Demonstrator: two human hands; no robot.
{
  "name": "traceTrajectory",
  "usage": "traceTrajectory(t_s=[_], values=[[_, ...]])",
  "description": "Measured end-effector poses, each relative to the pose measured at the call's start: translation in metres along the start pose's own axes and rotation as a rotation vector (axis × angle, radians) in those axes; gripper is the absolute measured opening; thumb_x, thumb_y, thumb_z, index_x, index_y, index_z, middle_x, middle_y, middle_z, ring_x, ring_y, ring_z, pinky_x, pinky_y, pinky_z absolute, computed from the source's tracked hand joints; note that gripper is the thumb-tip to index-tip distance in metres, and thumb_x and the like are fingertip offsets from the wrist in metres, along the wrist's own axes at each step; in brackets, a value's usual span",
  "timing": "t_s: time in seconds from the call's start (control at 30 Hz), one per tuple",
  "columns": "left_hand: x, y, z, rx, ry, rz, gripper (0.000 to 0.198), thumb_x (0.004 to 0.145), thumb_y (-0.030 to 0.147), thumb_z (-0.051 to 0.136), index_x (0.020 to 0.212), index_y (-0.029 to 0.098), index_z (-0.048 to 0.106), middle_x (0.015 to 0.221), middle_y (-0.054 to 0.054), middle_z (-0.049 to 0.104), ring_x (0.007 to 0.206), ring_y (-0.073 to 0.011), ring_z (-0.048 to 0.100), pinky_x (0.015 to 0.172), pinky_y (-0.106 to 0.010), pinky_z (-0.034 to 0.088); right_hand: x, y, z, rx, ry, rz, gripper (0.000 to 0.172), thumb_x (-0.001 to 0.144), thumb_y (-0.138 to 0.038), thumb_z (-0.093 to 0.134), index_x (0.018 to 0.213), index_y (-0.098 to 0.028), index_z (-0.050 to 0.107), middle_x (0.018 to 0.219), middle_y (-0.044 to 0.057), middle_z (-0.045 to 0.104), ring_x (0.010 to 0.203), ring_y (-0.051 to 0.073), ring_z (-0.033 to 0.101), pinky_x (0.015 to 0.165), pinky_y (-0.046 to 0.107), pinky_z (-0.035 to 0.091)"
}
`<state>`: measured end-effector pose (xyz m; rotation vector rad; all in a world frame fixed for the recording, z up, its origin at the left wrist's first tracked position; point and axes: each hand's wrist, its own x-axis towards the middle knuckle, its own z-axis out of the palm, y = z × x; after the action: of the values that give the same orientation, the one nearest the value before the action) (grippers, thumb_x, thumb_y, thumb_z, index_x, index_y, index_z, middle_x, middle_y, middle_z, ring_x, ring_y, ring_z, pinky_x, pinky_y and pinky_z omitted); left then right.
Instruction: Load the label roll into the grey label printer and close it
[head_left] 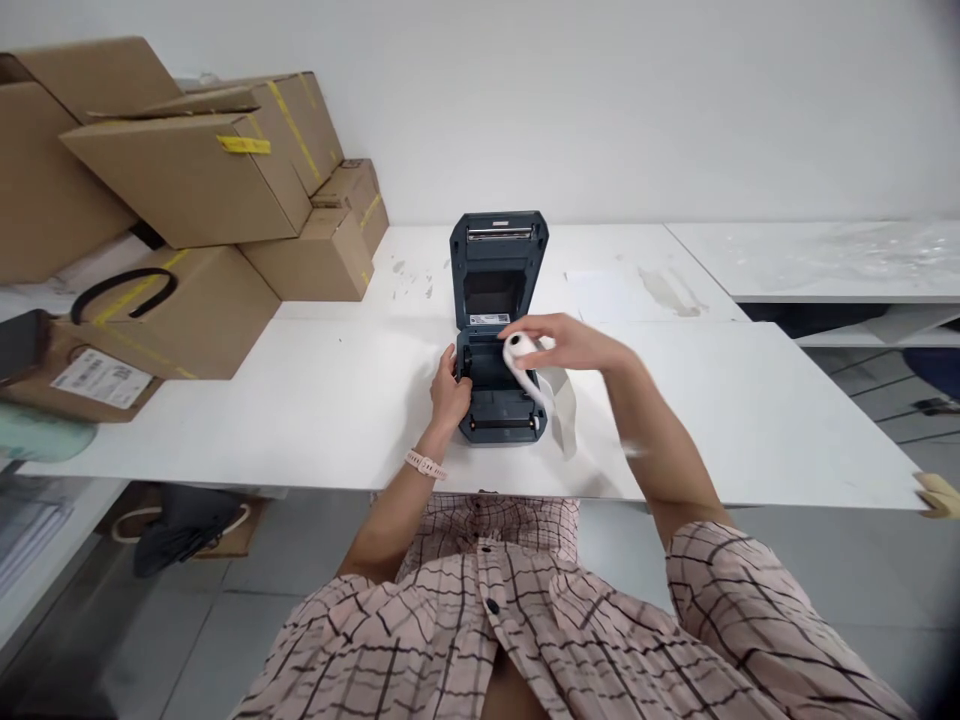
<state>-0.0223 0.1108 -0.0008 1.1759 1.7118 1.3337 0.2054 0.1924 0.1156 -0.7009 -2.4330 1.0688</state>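
Observation:
A dark label printer [501, 432] stands on the white table with its lid [499, 255] raised toward the wall. My left hand [450, 393] grips the left side of the printer's base, its thumb over the inner edge. In my right hand [559, 343] is a small white paper roll [517, 348] with a dark hole in its core, held above the open compartment. A loose strip of paper [564, 415] trails from the roll past the printer's right side down to the table.
Cardboard boxes [202, 170] with yellow tape are piled on the left of the table [690, 420]. A dark curved band [124, 290] rests by a labelled box [105, 380]. At the right, clear plastic [885, 250] lies on another white surface. A dark bag [184, 525] sits below the table.

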Motion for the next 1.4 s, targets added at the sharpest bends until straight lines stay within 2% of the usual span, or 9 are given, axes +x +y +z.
traceTrajectory(t_s=[0.13,0.27,0.4,0.57,0.67,0.77,0.9,1.27,1.4], values=[[-0.001,0.002,0.0,-0.003,-0.03,-0.053,0.084,0.077,0.008,0.059,0.157,0.023,0.041,0.152,-0.011,0.061,0.138,-0.0291,0.06,0.117,-0.047,0.045,0.052,0.003,0.04,-0.512,-0.228,0.148,0.043,0.085,-0.028,0.074,0.127,-0.02,0.071,0.112,0.009,0.078,0.099,0.028,0.071,0.079,0.032,0.047],[0.001,0.002,0.001,0.013,-0.014,-0.02,0.08,0.076,0.007,0.058,0.154,0.02,0.045,0.15,-0.011,0.063,0.138,-0.028,0.059,0.12,-0.046,0.042,0.062,0.011,0.062,-0.682,-0.303,0.227,0.046,0.085,-0.03,0.075,0.13,-0.019,0.07,0.118,0.012,0.078,0.112,0.033,0.071,0.085,0.034,0.048],[0.002,-0.001,0.002,-0.032,-0.008,-0.007,0.079,0.074,0.008,0.06,0.15,0.023,0.05,0.15,-0.009,0.063,0.14,-0.028,0.058,0.121,-0.045,0.041,0.041,0.002,0.064,-0.639,-0.256,0.184,0.045,0.093,-0.029,0.067,0.136,-0.018,0.066,0.126,0.014,0.076,0.113,0.035,0.072,0.092,0.04,0.052],[-0.001,0.0,0.002,-0.122,-0.058,0.013,0.077,0.077,0.014,0.063,0.152,0.022,0.047,0.157,-0.011,0.055,0.144,-0.031,0.053,0.119,-0.046,0.043,-0.026,-0.018,0.074,-0.329,-0.118,-0.011,0.045,0.105,-0.042,0.05,0.142,-0.02,0.063,0.141,0.013,0.069,0.129,0.033,0.066,0.105,0.051,0.054],[-0.002,0.002,0.003,-0.158,-0.075,0.004,0.078,0.077,0.016,0.065,0.153,0.02,0.045,0.157,-0.013,0.053,0.144,-0.031,0.052,0.12,-0.046,0.042,-0.065,-0.017,0.089,-0.288,-0.128,-0.073,0.066,0.095,-0.063,0.063,0.148,-0.026,0.057,0.159,0.011,0.054,0.146,0.034,0.052,0.118,0.056,0.046],[-0.002,0.002,0.004,-0.177,-0.067,-0.01,0.077,0.077,0.015,0.066,0.152,0.019,0.045,0.157,-0.014,0.053,0.145,-0.0303,0.05,0.122,-0.045,0.039,-0.086,-0.011,0.104,-0.353,-0.127,-0.084,0.091,0.083,-0.067,0.075,0.158,-0.028,0.043,0.171,0.012,0.034,0.158,0.034,0.033,0.127,0.059,0.034],[-0.002,0.003,0.004,-0.213,-0.089,-0.011,0.076,0.079,0.019,0.068,0.151,0.023,0.045,0.156,-0.012,0.053,0.146,-0.0305,0.049,0.122,-0.046,0.039,-0.092,-0.01,0.118,-0.416,-0.081,-0.049,0.089,0.088,-0.052,0.077,0.163,-0.031,0.033,0.172,0.01,0.03,0.16,0.03,0.028,0.129,0.06,0.028],[0.0,0.007,0.003,-0.201,-0.115,-0.039,0.078,0.08,0.02,0.069,0.153,0.02,0.042,0.157,-0.016,0.052,0.141,-0.0299,0.055,0.119,-0.045,0.043,-0.09,-0.022,0.128,-0.275,0.037,0.03,0.045,0.106,-0.037,0.05,0.151,-0.035,0.052,0.167,0.004,0.043,0.158,0.025,0.035,0.129,0.062,0.027],[-0.011,0.007,-0.001,-0.173,-0.124,-0.071,0.085,0.083,0.034,0.075,0.158,0.026,0.035,0.166,-0.014,0.041,0.153,-0.0329,0.041,0.125,-0.048,0.036,-0.1,-0.037,0.108,-0.154,-0.107,0.025,0.054,0.097,-0.052,0.065,0.149,-0.04,0.055,0.165,0.001,0.046,0.157,0.03,0.037,0.131,0.065,0.021]])
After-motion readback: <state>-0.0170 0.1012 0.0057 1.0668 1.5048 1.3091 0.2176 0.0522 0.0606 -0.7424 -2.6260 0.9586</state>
